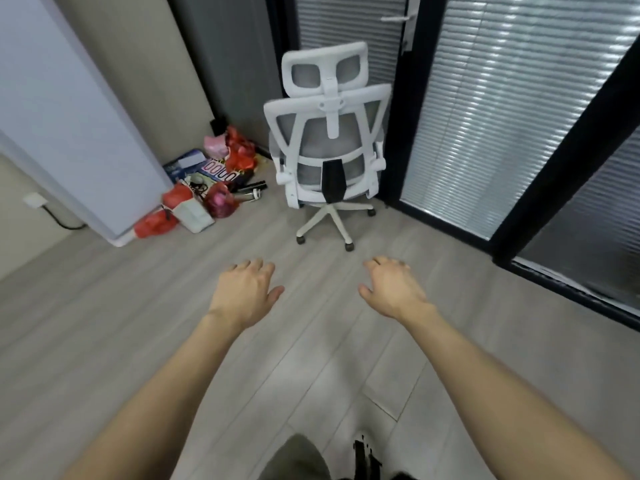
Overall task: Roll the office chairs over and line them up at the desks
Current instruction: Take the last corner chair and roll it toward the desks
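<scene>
A white office chair (pixel 329 147) with grey mesh back and headrest stands on its castors in the far corner, its back turned toward me. My left hand (pixel 244 292) and my right hand (pixel 393 289) are both stretched out in front of me over the floor, palms down, fingers relaxed and spread. Neither hand touches the chair; both hover well short of its wheeled base (pixel 327 223). No desk is in view.
A heap of red bags, boxes and bottles (pixel 207 188) lies on the floor left of the chair, beside a white panel (pixel 69 126). Glass partitions with blinds and black frames (pixel 512 98) run along the right. Grey plank floor (pixel 138 323) spreads between me and the chair.
</scene>
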A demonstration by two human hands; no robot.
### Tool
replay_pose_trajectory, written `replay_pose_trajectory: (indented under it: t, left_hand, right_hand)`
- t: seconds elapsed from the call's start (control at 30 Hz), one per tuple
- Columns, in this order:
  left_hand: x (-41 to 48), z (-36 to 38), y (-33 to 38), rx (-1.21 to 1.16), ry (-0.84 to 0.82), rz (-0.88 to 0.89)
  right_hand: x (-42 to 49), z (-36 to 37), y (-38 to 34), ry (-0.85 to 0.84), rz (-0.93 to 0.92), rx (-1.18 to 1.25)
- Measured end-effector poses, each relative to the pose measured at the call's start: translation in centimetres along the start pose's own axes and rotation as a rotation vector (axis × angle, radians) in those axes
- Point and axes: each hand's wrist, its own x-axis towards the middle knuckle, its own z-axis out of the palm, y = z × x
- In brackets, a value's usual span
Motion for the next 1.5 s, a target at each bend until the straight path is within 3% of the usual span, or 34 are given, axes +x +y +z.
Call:
replay_pose_trajectory:
  t: [0.2,0.47,0.7,0.97,1.03,1.23,1.5]
  left_hand:
    - [12.2,1.2,-2.7,-0.022,-0.052,-0.089]
    - [32.6,1.9,-5.0,-0.04,-0.04,-0.037]
    - [47.1,-0.5,-5.5,-0.019,0.007,-0.002]
    - [61.0,-1.3,-5.3,-0.012,0.072,-0.071]
    - [63.5,-1.4,-5.9,-0.006,0.116,-0.077]
    - [67.8,-0.8,-7.1,0.012,0.129,-0.031]
    - [69.5,2.5,-10.1,0.018,0.204,0.182]
  right_hand:
    - [13.7,-3.0,1.6,-0.017,-0.074,-0.033]
    - [30.9,-6.9,5.3,-0.02,-0.045,-0.031]
    - [45.2,-11.5,8.7,0.047,-0.063,-0.007]
    - [62.7,-16.6,12.3,0.256,-0.177,0.107]
    - [66.2,-17.7,12.5,0.213,-0.192,0.084]
    - [70.5,-16.9,13.1,0.219,-0.202,0.07]
    - [66.8,-15.4,12.5,0.25,-0.136,0.118]
